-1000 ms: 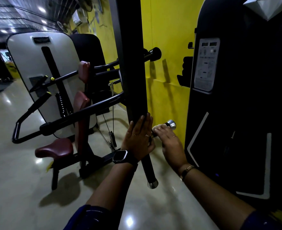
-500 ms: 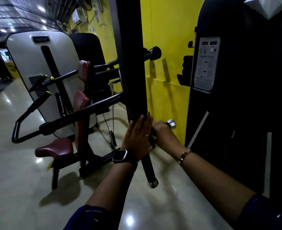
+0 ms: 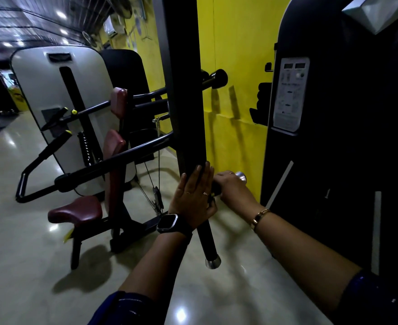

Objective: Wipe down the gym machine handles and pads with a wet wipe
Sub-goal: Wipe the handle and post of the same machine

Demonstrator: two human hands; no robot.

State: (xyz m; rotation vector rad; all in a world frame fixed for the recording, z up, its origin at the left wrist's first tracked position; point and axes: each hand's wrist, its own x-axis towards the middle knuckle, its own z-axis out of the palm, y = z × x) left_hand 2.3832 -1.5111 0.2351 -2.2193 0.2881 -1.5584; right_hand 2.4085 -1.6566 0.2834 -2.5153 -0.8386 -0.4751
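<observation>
A black machine arm (image 3: 184, 90) hangs down in front of me. Two black handles with silver end caps branch from its lower end. My left hand (image 3: 193, 195) lies flat against the arm's lower part with straight fingers. My right hand (image 3: 230, 187) is wrapped round the side handle (image 3: 240, 177), whose silver cap shows past my knuckles. The lower handle (image 3: 208, 242) points down and is bare. The wet wipe is hidden; I cannot tell whether it lies under my right palm.
A black weight-stack housing (image 3: 333, 137) with an instruction label stands close on the right. A yellow wall (image 3: 235, 66) is behind the arm. To the left stands another machine with a maroon seat (image 3: 76, 211), maroon pads and long black levers on a glossy floor.
My right hand has slid along the side handle toward the arm, and my right forearm has swung a little left. My left hand has stayed put.
</observation>
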